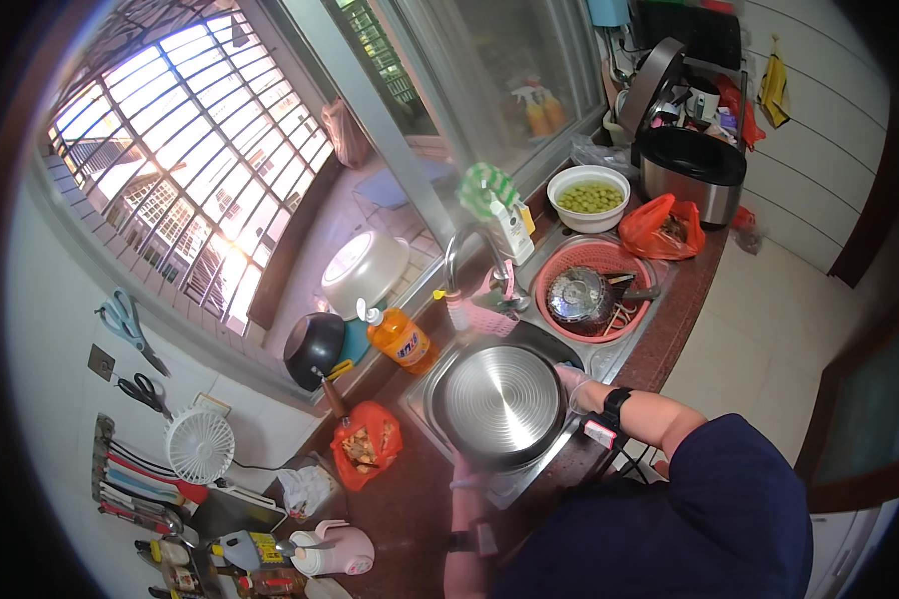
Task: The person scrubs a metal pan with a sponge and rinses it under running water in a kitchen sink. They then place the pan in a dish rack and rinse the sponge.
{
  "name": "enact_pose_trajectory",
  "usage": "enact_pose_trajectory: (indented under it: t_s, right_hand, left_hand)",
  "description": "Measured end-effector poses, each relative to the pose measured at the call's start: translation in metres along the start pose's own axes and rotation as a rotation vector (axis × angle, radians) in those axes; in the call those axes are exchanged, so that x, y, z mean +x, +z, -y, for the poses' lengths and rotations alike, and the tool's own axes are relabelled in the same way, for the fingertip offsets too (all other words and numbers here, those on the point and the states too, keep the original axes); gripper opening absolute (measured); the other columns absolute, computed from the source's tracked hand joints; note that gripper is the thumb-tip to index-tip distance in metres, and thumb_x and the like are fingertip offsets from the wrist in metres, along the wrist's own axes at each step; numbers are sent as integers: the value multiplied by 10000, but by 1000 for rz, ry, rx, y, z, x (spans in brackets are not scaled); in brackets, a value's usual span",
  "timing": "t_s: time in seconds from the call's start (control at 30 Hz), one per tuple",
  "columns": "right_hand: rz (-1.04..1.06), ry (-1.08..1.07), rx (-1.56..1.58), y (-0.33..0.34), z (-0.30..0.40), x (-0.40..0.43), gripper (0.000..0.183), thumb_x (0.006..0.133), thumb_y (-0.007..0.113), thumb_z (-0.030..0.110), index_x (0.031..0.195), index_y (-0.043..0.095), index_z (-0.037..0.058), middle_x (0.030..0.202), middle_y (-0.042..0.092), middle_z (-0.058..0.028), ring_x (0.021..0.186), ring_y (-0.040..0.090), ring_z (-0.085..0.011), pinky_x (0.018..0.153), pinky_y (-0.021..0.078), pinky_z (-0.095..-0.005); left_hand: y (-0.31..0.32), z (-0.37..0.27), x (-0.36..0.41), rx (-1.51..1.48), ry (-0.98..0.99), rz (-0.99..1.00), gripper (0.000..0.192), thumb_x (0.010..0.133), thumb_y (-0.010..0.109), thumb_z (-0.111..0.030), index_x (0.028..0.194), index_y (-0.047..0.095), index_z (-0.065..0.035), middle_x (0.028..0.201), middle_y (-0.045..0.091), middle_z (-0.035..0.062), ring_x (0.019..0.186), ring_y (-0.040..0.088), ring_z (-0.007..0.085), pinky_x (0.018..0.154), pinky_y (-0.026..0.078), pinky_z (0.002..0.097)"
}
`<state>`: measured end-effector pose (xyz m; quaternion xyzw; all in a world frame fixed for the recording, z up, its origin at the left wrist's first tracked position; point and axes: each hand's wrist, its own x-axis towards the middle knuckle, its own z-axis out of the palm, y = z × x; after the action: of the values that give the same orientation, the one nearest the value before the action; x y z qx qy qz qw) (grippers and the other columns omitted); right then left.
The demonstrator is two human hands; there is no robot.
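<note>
A large round pan [503,400], bottom up with concentric rings showing, is held over the steel sink [494,490]. My right hand [574,388], in a thin clear glove, grips its right edge; something blue shows by the fingers. At the pan's near left edge is my left hand [468,472], blurred, its fingers hidden under the rim. Behind the pan rises the curved faucet [457,258], with a pink basket [494,318] hanging beside it. An orange detergent bottle [404,343] stands left of the sink.
Right of the sink, a pink colander [547,314] holds a metal lid or bowl and utensils. Beyond it are a white bowl of green fruit [589,217], a red plastic bag [663,232] and an open-lidded cooker [689,180]. Another red bag [389,434] with scraps lies left.
</note>
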<state>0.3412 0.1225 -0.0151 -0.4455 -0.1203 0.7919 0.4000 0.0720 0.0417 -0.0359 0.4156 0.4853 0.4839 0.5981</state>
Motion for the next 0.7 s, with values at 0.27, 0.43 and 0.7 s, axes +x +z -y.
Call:
enact_pose_trajectory:
  t_s: [0.27, 0.43, 0.7]
  right_hand:
    - [134, -153, 70, -15, 10, -17, 256, 880, 591, 332, 955, 671, 100, 874, 701, -94, 691, 664, -213, 616, 551, -375]
    - [126, -149, 187, -4, -9, -71, 563, 906, 500, 559, 1201, 590, 88, 1168, 631, -61, 1000, 618, -197, 857, 508, -363]
    - [-96, -256, 610, -5, -37, -51, 420, 874, 552, 394, 1132, 610, 67, 1167, 615, -75, 1078, 538, -266, 952, 409, -396]
  left_hand:
    - [3, 38, 33, -107, -15, -11, 437, 913, 560, -130, 1316, 438, -10, 1230, 549, 126, 1101, 537, 217, 979, 430, 358]
    - [27, 39, 44, -346, -10, -44, 451, 922, 546, -134, 1335, 418, -4, 1253, 532, 135, 1125, 521, 223, 1001, 409, 363]
    - [116, -44, 44, -397, -67, -85, 648, 980, 228, -549, 1401, 335, -68, 1412, 386, 118, 1281, 385, 256, 1088, 305, 413]
